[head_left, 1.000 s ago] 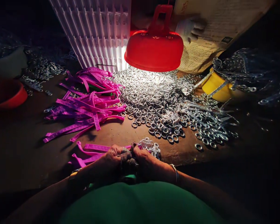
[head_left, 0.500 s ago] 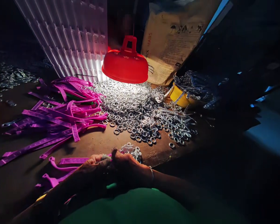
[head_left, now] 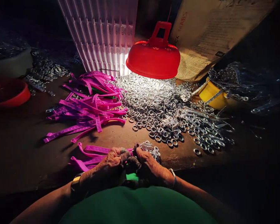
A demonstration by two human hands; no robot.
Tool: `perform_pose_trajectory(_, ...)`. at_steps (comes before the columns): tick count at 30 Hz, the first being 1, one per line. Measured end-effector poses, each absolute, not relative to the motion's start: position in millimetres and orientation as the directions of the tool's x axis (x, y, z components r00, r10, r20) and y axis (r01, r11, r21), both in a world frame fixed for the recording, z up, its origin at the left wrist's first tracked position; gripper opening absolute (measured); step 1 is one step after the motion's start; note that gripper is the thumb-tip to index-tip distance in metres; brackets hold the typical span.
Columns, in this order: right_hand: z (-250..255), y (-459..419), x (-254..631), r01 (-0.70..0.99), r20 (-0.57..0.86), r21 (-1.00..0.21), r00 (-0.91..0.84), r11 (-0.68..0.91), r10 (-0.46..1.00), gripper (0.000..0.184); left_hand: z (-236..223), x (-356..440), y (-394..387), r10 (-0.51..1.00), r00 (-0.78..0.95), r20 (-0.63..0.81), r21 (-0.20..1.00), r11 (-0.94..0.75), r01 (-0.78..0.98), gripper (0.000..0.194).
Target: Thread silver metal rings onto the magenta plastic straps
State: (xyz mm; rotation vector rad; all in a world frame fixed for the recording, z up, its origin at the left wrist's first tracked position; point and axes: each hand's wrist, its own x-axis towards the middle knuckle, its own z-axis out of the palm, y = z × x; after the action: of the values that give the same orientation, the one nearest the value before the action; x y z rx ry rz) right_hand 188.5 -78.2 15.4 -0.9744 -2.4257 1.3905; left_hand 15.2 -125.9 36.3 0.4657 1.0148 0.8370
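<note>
In the head view, my left hand [head_left: 114, 159] and my right hand [head_left: 149, 163] meet at the table's front edge. Both are closed in a pinch, with dark wrappings on some fingertips. A speck of pink shows between them, but what they grip is hidden. Just beyond my left hand lie a few loose magenta straps [head_left: 96, 149] with looped ends. A small heap of silver rings [head_left: 151, 148] sits right behind my right hand. Farther off, a pile of magenta straps [head_left: 84, 113] borders a large mound of silver rings [head_left: 151, 102].
A red lamp [head_left: 154, 59] hangs low over the mound. Behind stand a ribbed translucent panel [head_left: 105, 37] and a printed paper sack [head_left: 200, 40]. A yellow container [head_left: 212, 93] with chain-like strips stands at right; a red basin [head_left: 11, 93] is at left.
My view has swung left, so the tabletop things appear farther right and basins show at the left. My hands stay together; their fingers have shifted slightly.
</note>
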Motion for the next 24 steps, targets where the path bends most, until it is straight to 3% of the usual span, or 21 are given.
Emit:
perform_pose_trajectory(5, 18.9, -71.7, 185.7, 0.494, -0.227, -0.733, -0.826, 0.467, 0.516, 0.019, 41.2, 12.5, -123.2, 0.784, 0.326, -0.529, 0.684, 0.621, -0.382, 0.041)
perform_pose_trajectory(9, 16.8, -70.7, 185.2, 0.467, -0.243, -0.738, -0.857, 0.487, 0.454, 0.012, 57.3, 14.9, -122.5, 0.774, 0.359, -0.522, 0.699, 0.629, -0.341, 0.033)
perform_pose_trajectory(12, 19.8, -71.1, 184.4, 0.473, -0.241, -0.731, -0.853, 0.492, 0.462, 0.003, 66.7, 17.9, -124.3, 0.778, 0.348, -0.523, 0.716, 0.623, -0.315, 0.029)
perform_pose_trajectory(16, 28.7, -72.4, 185.4, 0.494, -0.221, -0.669, -0.846, 0.556, 0.486, 0.008, 50.7, 18.6, -125.5, 0.789, 0.315, -0.527, 0.727, 0.611, -0.315, 0.036)
perform_pose_trajectory(20, 28.2, -68.6, 193.7, 0.547, -0.147, -0.539, -0.810, 0.640, 0.568, 0.014, 20.2, 19.1, -112.4, 0.877, 0.263, -0.403, 0.895, 0.438, -0.089, 0.040)
perform_pose_trajectory(22, 24.6, -60.6, 204.6, 0.582, -0.052, -0.489, -0.763, 0.650, 0.644, 0.019, 11.9, 22.0, -105.4, 0.934, 0.245, -0.260, 0.963, 0.232, 0.139, 0.038)
perform_pose_trajectory(24, 21.9, -47.7, 222.2, 0.646, 0.084, -0.458, -0.653, 0.612, 0.752, 0.018, 10.9, 25.0, -103.2, 0.956, 0.269, -0.113, 0.923, 0.001, 0.385, 0.037)
